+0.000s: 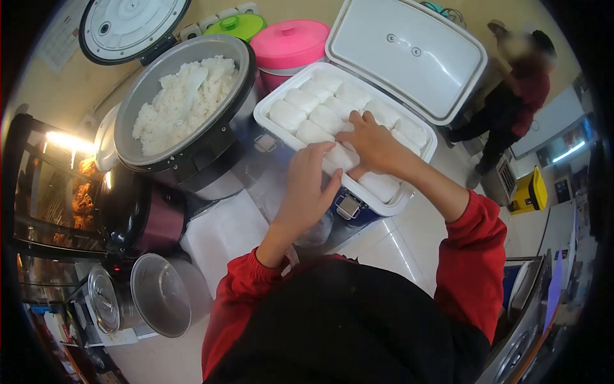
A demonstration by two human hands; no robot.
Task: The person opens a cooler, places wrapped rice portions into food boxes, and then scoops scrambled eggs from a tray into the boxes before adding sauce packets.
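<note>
Rows of white wrapped bundles [326, 118] fill an open cooler box [422, 153] in front of me; their contents are hidden by the wrapping. My right hand [374, 146] reaches down into the box, its fingers and thumb around one white wrapped bundle [340, 158] at the near side. Against the left end of that same bundle, my left hand [306, 189] bends its fingers and thumb at the box's near rim. A large rice cooker [233, 96] stands open to the left, holding cooked rice [182, 105] with a pale rice paddle [194, 83] in it.
The cooler's raised lid [409, 57] tilts behind the box. White paper sheets [224, 233] lie below the cooker. A clear bucket [163, 294], a dark red cooker [157, 221] and a lit food cabinet [61, 192] are left. A person [521, 96] stands at back right.
</note>
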